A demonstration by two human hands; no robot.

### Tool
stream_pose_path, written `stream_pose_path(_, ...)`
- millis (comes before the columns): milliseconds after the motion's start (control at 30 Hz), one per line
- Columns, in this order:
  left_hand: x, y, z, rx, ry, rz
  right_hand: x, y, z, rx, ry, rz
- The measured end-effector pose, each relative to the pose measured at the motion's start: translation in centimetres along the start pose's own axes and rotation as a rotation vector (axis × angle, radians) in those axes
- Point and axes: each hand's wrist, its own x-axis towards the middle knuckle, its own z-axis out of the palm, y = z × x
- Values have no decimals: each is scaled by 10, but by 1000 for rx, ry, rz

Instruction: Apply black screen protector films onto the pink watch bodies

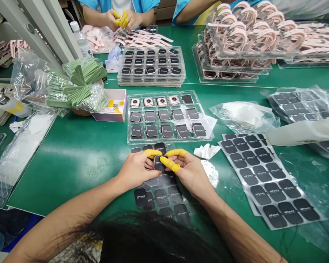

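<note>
Between my two hands is a small square watch face with a black labelled film (158, 163). My left hand (135, 166) grips its left side, a yellow cot on one finger. From the right, my right hand (188, 170) holds it too, its yellow-covered thumb lying over the black surface. Under my hands lies a clear sheet of black labelled films (161, 197). Just beyond them sits a clear plastic tray (128, 136) with rows of watch faces, most black on top and several in the back row showing pink-gold backs.
A sheet of black films (260, 173) and crumpled tissue (207, 151) lie right. Green straps (83, 87) and a small box (109, 116) stand left. Behind are stacked trays (152, 81), trays of pink straps (252, 40) and another person's hands (123, 20).
</note>
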Motion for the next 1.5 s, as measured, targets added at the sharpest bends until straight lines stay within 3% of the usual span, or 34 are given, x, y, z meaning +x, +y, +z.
stream_pose_path(200, -1, 1, -3, -5, -24, 8, 4, 6, 4, -188, -9, -100)
stream_pose_path(433, 1, 6, 0, -78, 15, -59, 7, 9, 7, -200, 11, -156)
stream_pose_path(533, -1, 4, 0, -169, 31, -98, 7, 15, 7, -198, 89, -163)
stream_pose_path(633, -8, 5, -10, -281, 187, -56, 7, 26, 7, -212, 94, -294)
stream_pose_path(700, -7, 14, -19, -203, 383, 61, 8, 33, 9, -372, 15, -551)
stream_pose_path(767, 12, 32, -25, 41, 507, 196, 10, 39, 11, -553, -46, -829)
stream_pose_path(833, 54, 56, -22, 377, 464, 285, 12, 41, 12, -679, -72, -988)
stream_pose_path(967, 180, 102, 11, 694, 315, 257, 13, 39, 12, -712, -129, -991)
stream_pose_path(1067, 242, 120, 36, 791, 253, 136, 13, 37, 12, -694, -133, -980)
stream_pose_path(1133, 255, 123, 37, 855, 252, 53, 14, 39, 14, -703, -124, -995)
stream_pose_path(1233, 253, 126, 18, 1058, 242, 122, 18, 45, 17, -709, -79, -1051)
stream_pose_path(1367, 254, 135, -13, 1241, 5, 205, 24, 54, 20, -699, -64, -1082)
stream_pose_path(1500, 266, 144, -16, 1268, -109, 227, 28, 56, 18, -725, -116, -1029)
